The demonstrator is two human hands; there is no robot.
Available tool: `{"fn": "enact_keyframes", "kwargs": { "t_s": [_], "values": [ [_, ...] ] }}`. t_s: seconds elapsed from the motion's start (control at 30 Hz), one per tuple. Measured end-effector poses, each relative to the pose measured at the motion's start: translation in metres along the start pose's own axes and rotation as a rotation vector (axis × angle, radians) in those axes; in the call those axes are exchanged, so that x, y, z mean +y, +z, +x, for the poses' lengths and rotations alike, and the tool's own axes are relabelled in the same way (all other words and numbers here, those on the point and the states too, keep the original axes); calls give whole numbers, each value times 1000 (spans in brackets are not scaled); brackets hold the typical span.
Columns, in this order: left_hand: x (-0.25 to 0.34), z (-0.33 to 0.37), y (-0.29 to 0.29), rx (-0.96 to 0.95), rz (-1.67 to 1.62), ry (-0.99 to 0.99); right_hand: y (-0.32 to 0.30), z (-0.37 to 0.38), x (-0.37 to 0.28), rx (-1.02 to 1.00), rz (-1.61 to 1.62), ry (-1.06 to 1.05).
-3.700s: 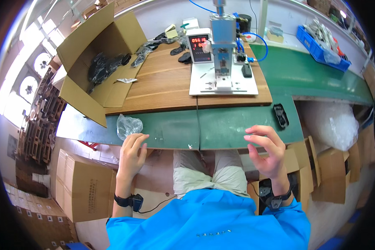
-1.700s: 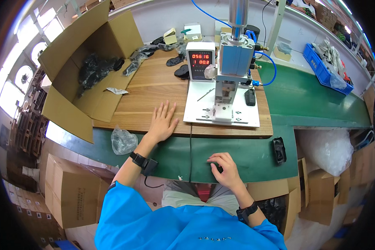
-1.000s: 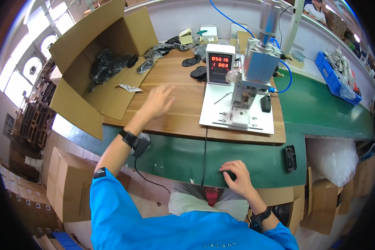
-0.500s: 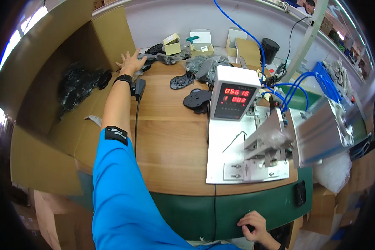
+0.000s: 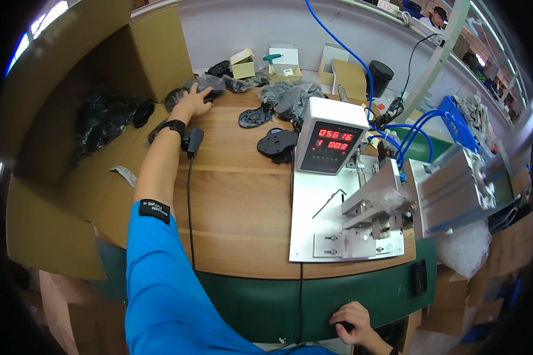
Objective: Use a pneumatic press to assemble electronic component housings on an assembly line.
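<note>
A wooden bench (image 5: pixel 243 195) with a green front edge is being worked at. Nearest, the right hand (image 5: pixel 352 322) is being rested, fingers curled, on that edge; whether anything is being gripped cannot be told. Farther off, the press (image 5: pixel 397 201) is standing beside the outstretched sleeve. Farthest, a bagged black part (image 5: pixel 210 89) is being covered by the left hand (image 5: pixel 192 102), fingers closing. The wrist cable (image 5: pixel 189 195) is being trailed across the bench and could snag; the slick bag could slip.

Single head-worn fisheye view, looking steeply down from above the wooden workbench (image 5: pixel 237 201), close. Far wall at top, near green bench edge (image 5: pixel 266 302) at bottom, open cardboard box (image 5: pixel 53 148) left, press machine (image 5: pixel 391 201) right.
</note>
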State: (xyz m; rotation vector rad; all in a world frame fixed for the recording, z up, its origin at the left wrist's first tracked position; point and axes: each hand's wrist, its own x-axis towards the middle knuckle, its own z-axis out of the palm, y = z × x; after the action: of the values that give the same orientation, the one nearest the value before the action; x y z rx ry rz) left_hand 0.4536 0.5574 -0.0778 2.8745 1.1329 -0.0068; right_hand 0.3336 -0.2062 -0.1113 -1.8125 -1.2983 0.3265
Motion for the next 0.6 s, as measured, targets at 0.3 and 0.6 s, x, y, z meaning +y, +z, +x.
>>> {"fn": "enact_keyframes", "kwargs": {
  "t_s": [0.3, 0.6],
  "values": [
    [50, -126, 9, 19, 21, 415, 0, -4, 3, 13, 43, 16],
    [13, -135, -8, 193, 41, 88, -3, -3, -5, -38, -4, -6]
  ]
}}
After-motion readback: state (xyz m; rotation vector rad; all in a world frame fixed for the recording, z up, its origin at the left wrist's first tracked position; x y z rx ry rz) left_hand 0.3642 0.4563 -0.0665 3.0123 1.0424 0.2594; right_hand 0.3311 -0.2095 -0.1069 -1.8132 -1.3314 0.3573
